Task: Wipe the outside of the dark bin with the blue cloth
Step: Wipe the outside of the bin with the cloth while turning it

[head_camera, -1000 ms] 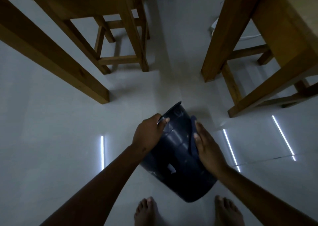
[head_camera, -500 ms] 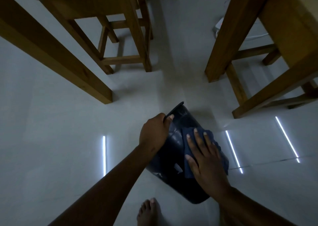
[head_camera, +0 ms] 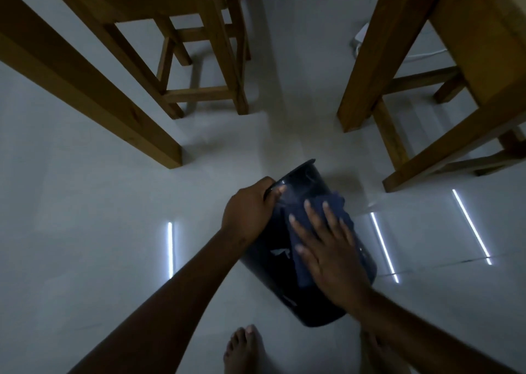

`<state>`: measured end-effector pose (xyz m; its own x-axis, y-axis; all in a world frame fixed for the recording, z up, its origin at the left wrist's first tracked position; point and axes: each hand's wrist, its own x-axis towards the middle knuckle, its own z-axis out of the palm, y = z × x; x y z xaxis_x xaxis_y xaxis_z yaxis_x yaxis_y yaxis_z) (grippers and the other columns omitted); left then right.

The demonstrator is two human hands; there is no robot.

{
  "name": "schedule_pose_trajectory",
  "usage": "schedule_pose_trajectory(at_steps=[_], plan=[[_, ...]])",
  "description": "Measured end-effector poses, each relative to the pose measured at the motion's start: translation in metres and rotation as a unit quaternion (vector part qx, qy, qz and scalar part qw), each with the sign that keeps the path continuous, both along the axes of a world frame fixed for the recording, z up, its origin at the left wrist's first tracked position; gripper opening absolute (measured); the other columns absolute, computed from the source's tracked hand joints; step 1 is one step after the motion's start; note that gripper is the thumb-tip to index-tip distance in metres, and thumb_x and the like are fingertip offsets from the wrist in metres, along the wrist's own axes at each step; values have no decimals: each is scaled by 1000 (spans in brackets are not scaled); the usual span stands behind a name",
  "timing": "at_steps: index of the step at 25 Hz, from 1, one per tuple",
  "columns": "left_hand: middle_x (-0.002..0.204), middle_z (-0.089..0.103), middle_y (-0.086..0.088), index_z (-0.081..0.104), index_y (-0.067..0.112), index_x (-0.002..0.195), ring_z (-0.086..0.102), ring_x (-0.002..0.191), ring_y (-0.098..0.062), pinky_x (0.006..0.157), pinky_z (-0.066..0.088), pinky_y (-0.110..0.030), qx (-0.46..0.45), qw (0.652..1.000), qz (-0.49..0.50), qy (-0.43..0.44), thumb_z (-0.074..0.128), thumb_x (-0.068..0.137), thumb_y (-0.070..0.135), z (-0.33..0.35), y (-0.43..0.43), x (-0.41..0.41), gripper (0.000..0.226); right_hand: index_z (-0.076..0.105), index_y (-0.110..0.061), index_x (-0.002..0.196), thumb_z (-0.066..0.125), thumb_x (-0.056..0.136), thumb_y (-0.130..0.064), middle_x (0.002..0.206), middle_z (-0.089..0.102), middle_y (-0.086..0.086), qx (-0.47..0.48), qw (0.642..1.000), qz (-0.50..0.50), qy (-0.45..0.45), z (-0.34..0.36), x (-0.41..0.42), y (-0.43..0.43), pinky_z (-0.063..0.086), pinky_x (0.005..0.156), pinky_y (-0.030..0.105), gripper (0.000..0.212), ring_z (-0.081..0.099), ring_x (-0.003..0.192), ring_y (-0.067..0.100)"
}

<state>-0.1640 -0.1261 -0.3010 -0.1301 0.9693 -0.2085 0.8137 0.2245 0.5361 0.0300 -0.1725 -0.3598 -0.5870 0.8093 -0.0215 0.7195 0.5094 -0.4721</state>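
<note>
Right now your left hand [head_camera: 248, 212] grips the dark bin [head_camera: 318, 296] by its rim, bin tilted over the white floor [head_camera: 85, 231]; your right hand [head_camera: 327, 257] lies flat w/ fingers spread, pressing the blue cloth [head_camera: 337, 205] on its side.

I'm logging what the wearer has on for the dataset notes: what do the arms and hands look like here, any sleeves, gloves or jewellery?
Both forearms are bare as far as the frame shows: no sleeves in view. The left hand and right hand wear no gloves, and no rings, watch or bracelets can be made out in the dim light. Fingernails look short and unpainted.
</note>
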Motion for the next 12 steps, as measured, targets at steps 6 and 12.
schedule_pose_trajectory(at_steps=[6, 12], plan=[[75, 64, 2, 55, 24, 90, 65, 73, -22, 68, 52, -33, -17, 1000, 18, -1, 33, 99, 53, -6, -5, -4, 38, 8, -41, 150, 12, 98, -50, 161, 16, 1, -80, 985, -152, 29, 2, 18, -5, 29, 111, 43, 53, 20, 146, 29], [75, 60, 5, 51, 26, 85, 61, 71, -18, 65, 45, -29, -13, 1000, 13, 5, 34, 100, 51, -2, -1, 0, 34, 9, -43, 149, 18, 99, -50, 161, 17, -1, -74, 992, -92, 45, -2, 10, 40, 30, 111, 43, 51, 22, 146, 26]])
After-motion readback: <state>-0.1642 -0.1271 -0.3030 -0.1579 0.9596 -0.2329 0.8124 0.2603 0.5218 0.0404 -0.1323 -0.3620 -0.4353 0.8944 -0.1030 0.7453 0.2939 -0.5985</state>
